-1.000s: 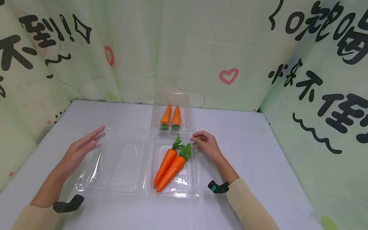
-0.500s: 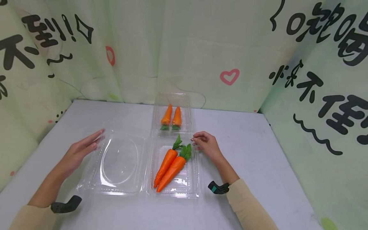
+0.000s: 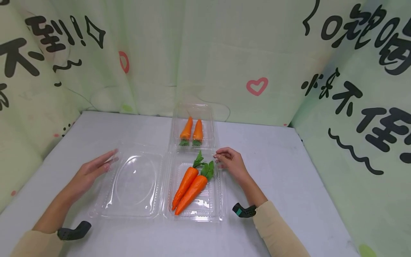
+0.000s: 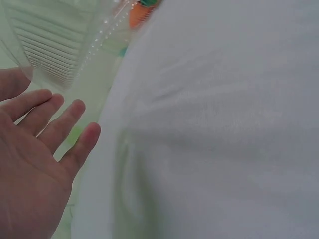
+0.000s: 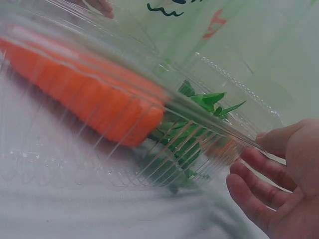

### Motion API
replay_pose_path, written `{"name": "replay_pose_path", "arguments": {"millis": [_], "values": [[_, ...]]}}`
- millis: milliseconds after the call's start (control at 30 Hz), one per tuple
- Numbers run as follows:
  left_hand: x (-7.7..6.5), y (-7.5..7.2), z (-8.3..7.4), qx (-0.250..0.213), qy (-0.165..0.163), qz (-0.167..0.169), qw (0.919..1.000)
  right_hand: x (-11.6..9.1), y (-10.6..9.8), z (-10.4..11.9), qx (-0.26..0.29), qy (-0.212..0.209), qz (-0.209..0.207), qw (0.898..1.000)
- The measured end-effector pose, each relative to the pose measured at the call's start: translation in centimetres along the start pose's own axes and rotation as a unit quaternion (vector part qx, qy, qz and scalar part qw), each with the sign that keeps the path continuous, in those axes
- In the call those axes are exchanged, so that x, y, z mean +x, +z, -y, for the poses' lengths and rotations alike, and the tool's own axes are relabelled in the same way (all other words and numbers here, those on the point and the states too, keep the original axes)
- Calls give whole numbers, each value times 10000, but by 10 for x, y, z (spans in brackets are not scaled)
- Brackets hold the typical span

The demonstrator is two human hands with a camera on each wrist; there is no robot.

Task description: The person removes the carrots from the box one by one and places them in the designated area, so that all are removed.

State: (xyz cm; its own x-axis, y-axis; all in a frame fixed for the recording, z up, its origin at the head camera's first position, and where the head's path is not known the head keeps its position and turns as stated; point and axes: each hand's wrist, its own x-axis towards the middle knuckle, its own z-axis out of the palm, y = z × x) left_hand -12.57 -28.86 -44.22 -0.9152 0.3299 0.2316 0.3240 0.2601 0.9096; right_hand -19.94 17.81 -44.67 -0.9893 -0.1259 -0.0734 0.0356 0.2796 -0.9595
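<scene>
Two carrots (image 3: 191,189) with green leaves lie slantwise in the base of a clear plastic clamshell box (image 3: 221,200). Its lid (image 3: 135,185) is folded out to the left. My left hand (image 3: 91,175) is at the lid's outer far corner, fingers fairly straight; in the left wrist view the fingers (image 4: 75,117) are spread beside the ribbed plastic (image 4: 47,45). My right hand (image 3: 230,160) pinches the base's rim near its far right corner, thumb above and fingertips below, as the right wrist view shows at the rim (image 5: 234,134).
Behind the open box stands another clear plastic box (image 3: 207,114) with two smaller carrots (image 3: 192,132) in it. The white table (image 3: 273,160) is bordered by a pale green printed curtain (image 3: 212,53). A dark wrist strap (image 3: 75,231) sits on each forearm.
My left hand has shifted slightly nearer, and the lid's tilt and bright reflections have changed with it. My right hand stays at the rim, and the carrots lie where they were.
</scene>
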Motion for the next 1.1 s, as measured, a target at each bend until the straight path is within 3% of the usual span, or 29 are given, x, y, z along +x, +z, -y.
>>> {"name": "replay_pose_path", "arguments": {"millis": [400, 667, 933, 1100], "values": [[-4, -1, 10, 286, -134, 63, 9995, -4, -1, 7, 133, 54, 55, 9999], [-6, 2, 10, 945, -593, 107, 9937, -17, 2, 31, -32, 44, 36, 10000], [-2, 4, 13, 1298, -643, 154, 9893, -2, 1, 6, 109, 149, -180, 9997], [1, 4, 12, 1360, -715, 226, 9879, -2, 0, 6, 56, 16, -384, 9992]]}}
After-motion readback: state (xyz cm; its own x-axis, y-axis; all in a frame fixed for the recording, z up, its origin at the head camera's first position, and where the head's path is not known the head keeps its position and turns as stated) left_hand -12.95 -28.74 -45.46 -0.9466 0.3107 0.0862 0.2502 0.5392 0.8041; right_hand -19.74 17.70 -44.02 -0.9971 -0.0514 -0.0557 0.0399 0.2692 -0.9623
